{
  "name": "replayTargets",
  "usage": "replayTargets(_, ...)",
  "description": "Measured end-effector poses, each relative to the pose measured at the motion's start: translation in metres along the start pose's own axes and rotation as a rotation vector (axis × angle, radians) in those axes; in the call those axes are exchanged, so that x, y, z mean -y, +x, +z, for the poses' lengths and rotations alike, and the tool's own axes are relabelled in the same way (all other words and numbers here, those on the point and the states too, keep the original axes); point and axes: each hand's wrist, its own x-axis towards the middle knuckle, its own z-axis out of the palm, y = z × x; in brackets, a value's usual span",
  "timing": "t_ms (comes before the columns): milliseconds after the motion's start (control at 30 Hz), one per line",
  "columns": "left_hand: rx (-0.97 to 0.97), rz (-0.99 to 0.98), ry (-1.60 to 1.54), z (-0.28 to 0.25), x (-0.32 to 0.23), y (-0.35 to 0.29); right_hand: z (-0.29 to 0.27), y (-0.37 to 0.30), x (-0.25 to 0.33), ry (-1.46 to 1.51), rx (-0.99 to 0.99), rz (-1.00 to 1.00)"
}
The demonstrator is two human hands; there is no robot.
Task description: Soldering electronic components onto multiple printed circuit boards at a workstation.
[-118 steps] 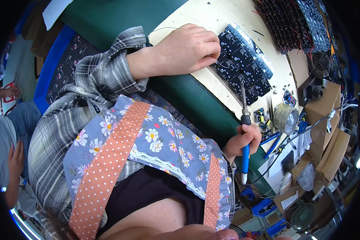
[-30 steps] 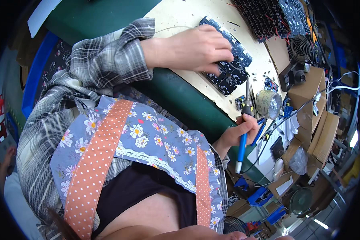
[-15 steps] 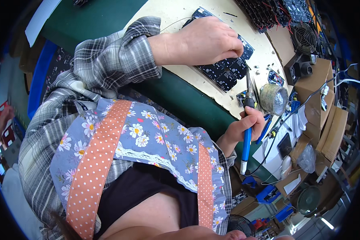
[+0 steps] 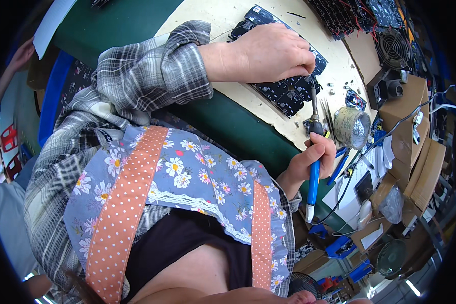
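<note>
My right hand (image 4: 316, 158) grips a blue-handled soldering iron (image 4: 313, 185) like a pen. The iron's metal tip points away from me and reaches the right edge of the black circuit boards (image 4: 289, 96), close to my left fingertips; whether it touches cannot be made out. My left hand (image 4: 271, 53) is over the boards, its fingers pinched together above their right part. What the pinch holds is hidden, though a thin wire (image 4: 220, 35) shows behind the left wrist. The hand covers the middle of the boards.
Right of the iron are tweezers (image 4: 328, 117) and a tape-wrapped round tin (image 4: 350, 126). Stacked boards with red wires (image 4: 357, 17), a round fan grille (image 4: 392, 49) and cardboard boxes (image 4: 404, 109) line the right side. A dark cable (image 4: 377, 144) trails from the iron. Another person's hand (image 4: 23, 54) is at far left.
Both my hands keep their hold, with the left and the boards slightly further right in view. The iron has barely moved. At far left the other person's hand has risen to a white sheet.
</note>
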Motion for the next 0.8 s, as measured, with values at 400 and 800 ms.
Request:
replayTargets(400,-0.120,-0.076,-0.079,-0.026,-0.006,-0.018,-0.002,-0.005,0.007,0.030,0.014,-0.005)
replayTargets(800,-0.166,-0.363,0.061,-0.086,0.010,-0.061,-0.041,-0.018,-0.011,-0.246,-0.461,0.063)
